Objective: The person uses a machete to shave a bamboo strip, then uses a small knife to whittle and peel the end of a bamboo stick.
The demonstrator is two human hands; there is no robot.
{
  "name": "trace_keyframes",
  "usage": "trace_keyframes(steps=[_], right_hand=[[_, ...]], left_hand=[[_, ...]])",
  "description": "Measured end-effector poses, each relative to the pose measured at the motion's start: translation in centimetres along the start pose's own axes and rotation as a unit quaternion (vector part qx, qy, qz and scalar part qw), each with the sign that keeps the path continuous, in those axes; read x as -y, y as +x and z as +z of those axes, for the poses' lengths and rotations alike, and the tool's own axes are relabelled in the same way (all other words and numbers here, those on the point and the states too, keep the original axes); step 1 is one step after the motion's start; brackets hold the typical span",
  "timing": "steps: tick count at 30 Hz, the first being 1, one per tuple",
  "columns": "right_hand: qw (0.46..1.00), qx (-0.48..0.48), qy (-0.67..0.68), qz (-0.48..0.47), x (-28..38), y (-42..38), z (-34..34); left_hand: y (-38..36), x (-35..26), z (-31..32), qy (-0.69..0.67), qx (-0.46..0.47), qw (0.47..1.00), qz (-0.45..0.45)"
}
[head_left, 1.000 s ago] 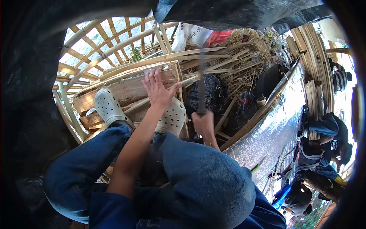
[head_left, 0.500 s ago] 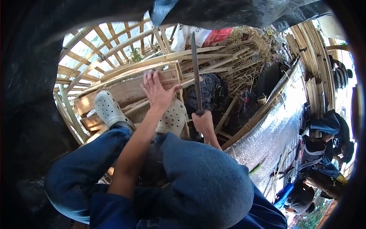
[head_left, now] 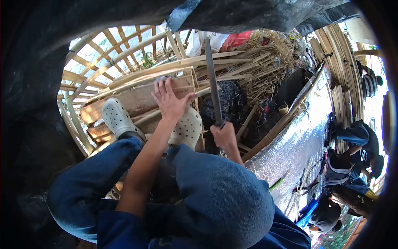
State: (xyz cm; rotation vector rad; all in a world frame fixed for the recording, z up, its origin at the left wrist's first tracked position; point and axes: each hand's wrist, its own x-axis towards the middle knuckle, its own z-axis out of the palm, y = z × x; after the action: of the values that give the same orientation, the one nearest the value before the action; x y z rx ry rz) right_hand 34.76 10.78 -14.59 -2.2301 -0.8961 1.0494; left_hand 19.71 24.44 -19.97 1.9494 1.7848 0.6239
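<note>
My left hand lies with its fingers spread over a reddish-brown wooden board, beside a thin bamboo pole that passes under the palm. The pole comes out again to the right of my thumb. In my right hand is the handle of a long, dark machete, its blade pointing to the top of the view, apart from the pole. Pale clogs are on my feet, close to my left hand.
Split bamboo strips and straw lie behind the blade. A bamboo lattice stands at upper left. Silver foil sheeting slopes down the right. Several people are beyond it, near stacked bamboo slats. Dark sheeting hangs overhead.
My right hand has shifted slightly right and down. The machete leans a little more, its tip further left. My left hand stays nearly in place.
</note>
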Motion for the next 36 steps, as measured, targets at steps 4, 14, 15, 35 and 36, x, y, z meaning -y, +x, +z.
trace_keyframes(steps=[4, 14, 15, 35, 36], right_hand=[[0.993, -0.050, 0.106, -0.032, 4.3, -1.9, -4.5], [0.999, 0.003, 0.041, 0.029, 0.4, -1.2, -1.1], [0.999, -0.002, 0.026, -0.026, 1.5, -1.4, -2.3], [0.992, -0.043, 0.113, -0.049, 3.1, -5.6, -5.0], [0.993, -0.011, 0.118, -0.013, 3.5, -6.7, -5.1]], left_hand=[[-0.1, -0.4, -0.5, -0.018, 0.013, 1.000, -0.016], [-0.5, -0.1, -0.2, -0.015, 0.007, 1.000, -0.026], [-0.3, -0.4, -0.6, -0.015, 0.015, 0.999, -0.029], [-0.7, -0.6, -0.3, -0.027, 0.009, 0.973, 0.231], [-1.2, -1.7, -0.3, -0.075, 0.024, 0.964, 0.255]])
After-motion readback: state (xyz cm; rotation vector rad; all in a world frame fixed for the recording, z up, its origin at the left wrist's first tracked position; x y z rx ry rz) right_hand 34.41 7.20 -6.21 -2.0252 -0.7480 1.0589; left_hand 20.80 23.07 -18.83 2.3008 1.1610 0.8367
